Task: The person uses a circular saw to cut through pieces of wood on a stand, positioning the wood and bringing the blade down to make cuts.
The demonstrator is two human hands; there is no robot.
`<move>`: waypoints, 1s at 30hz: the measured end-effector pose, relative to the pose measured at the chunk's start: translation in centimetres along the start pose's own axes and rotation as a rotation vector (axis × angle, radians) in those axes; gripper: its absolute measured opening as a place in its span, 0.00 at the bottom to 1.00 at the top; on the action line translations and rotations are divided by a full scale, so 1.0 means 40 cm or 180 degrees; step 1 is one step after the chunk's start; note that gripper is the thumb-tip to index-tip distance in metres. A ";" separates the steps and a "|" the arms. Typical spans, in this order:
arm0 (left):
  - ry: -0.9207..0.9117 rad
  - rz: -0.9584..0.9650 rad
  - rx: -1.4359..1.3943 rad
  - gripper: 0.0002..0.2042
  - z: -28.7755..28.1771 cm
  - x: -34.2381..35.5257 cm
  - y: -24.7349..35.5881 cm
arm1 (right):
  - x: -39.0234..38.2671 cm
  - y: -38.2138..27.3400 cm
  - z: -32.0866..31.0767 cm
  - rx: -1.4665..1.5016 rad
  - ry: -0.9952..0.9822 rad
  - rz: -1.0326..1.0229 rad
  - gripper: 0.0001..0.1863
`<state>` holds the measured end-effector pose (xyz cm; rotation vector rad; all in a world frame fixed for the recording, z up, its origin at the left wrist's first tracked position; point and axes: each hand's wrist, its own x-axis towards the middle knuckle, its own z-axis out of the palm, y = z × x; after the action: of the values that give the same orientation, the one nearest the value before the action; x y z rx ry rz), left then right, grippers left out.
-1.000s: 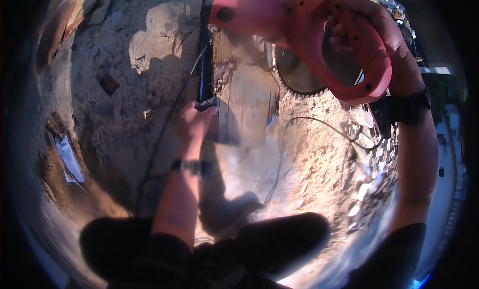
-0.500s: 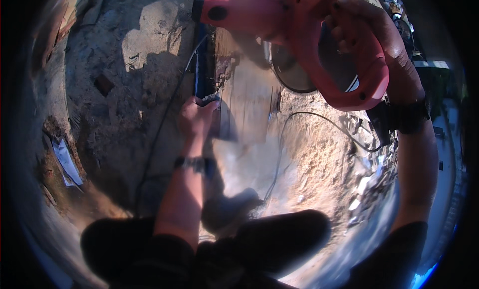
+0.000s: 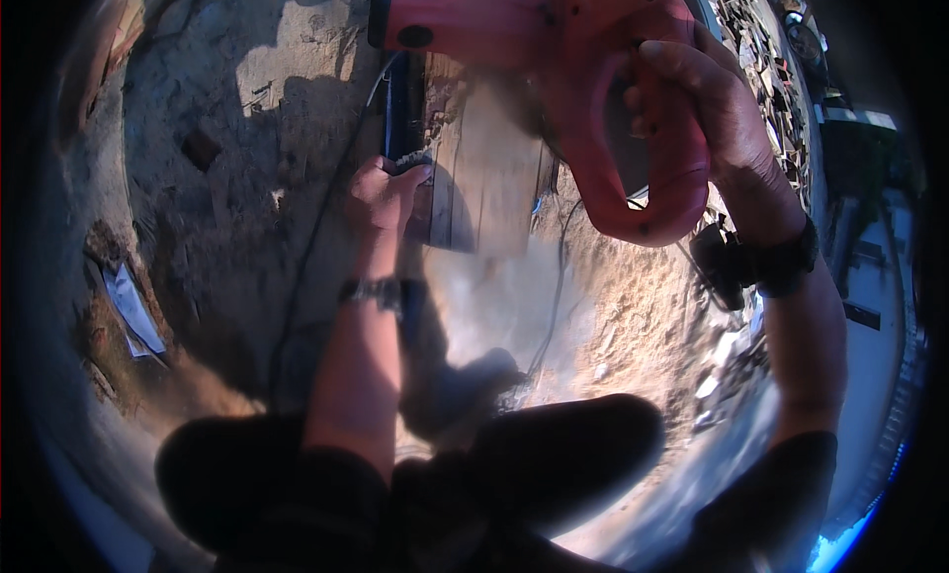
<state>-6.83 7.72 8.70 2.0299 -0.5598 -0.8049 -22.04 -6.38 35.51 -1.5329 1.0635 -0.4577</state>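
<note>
Red saw point(image 3: 583, 69) above sunlit sandy ground point(image 3: 633, 326)

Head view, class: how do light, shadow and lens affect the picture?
Head view: sun bleaches the pale ground; same view: a dark shadow falls on the board beside the left hand, the dark trousers lose detail, and the fisheye lens bends the scene inside a black rim.

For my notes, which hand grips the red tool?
The right hand, closed around the handle of the red tool; the left hand is elsewhere, by the wooden board.
</note>
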 end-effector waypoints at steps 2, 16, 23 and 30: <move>-0.0081 -0.0110 0.0113 0.16 0.007 0.018 -0.029 | -0.006 0.028 0.003 0.0024 -0.0173 0.0159 0.19; -0.0219 -0.0020 -0.0100 0.20 -0.014 0.077 -0.125 | 0.012 -0.052 0.017 0.0121 -0.0042 0.0267 0.12; -0.0329 -0.0042 0.0131 0.19 0.093 -0.031 -0.043 | 0.039 -0.172 -0.041 -0.0768 -0.0036 -0.1346 0.17; -0.0447 -0.0341 -0.0051 0.18 0.142 -0.100 0.033 | 0.077 -0.207 -0.035 -0.0218 -0.0892 -0.0879 0.19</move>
<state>-13.77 6.45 8.75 2.0128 -0.5246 -1.0188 -18.48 -10.25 42.75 -1.7557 0.6600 -0.3827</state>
